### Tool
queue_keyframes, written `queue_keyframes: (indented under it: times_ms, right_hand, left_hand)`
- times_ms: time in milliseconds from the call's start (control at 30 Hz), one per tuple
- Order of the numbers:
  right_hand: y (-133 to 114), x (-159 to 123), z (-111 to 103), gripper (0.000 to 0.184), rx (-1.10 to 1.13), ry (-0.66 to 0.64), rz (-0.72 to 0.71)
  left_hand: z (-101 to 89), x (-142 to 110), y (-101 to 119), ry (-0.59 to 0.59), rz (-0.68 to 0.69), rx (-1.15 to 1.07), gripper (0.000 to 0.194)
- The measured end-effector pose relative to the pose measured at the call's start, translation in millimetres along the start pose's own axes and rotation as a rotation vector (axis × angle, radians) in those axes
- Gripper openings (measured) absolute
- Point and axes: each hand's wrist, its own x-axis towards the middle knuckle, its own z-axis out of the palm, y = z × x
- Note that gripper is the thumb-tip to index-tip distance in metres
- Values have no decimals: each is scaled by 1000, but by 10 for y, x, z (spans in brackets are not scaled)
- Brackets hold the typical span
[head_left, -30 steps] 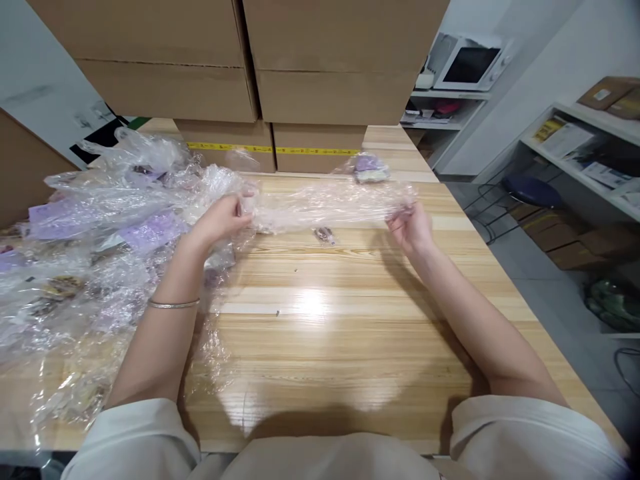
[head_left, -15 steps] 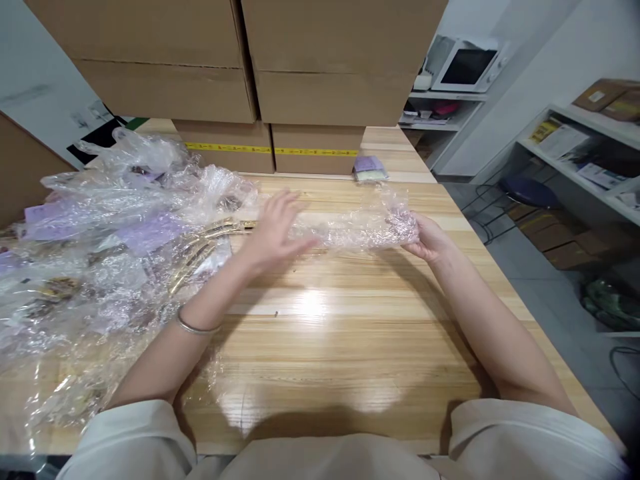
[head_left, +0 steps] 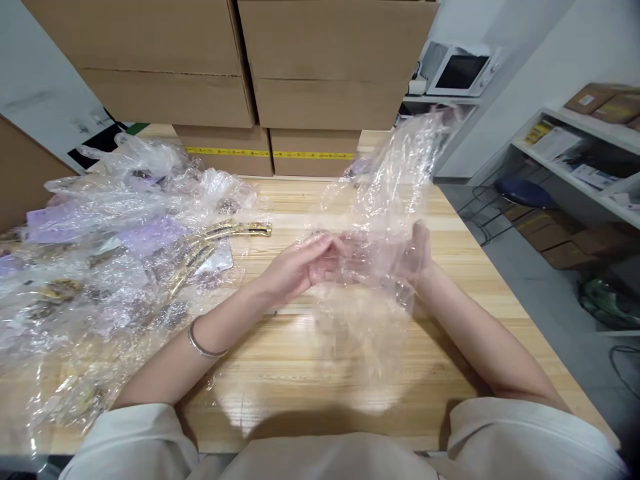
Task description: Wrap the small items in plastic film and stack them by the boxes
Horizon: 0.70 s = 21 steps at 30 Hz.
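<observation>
Pale tabletop (head_left: 280,367) lies beneath crinkled, clear, glossy film (head_left: 397,177) grasped by left hand (head_left: 303,263) and right hand (head_left: 419,255).

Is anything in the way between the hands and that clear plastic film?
Nothing visible is: the clear plastic film overlaps both the left hand and the right hand in this view. The plastic-covered heap lies off to the left.

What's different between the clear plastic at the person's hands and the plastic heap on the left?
Size: the clear plastic at the left hand and right hand is smaller than the plastic heap.
Pose: the clear plastic is lifted at the hands, while the plastic heap lies spread on the table.
Colour: the clear plastic looks mostly colourless, while the plastic heap shows purple pieces.
Both look crinkled, shiny and see-through.
</observation>
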Motion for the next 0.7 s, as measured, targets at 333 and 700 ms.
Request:
queue_keyframes:
  times_ms: [333, 700]
  right_hand:
    - [149, -189, -89, 50, 166, 528, -58]
    - [469, -451, -936, 110, -325, 1035, -21]
  left_hand:
    - [-376, 6, -436, 308, -218, 76, 28]
    - [-1109, 39, -311, 344, -322, 558, 45]
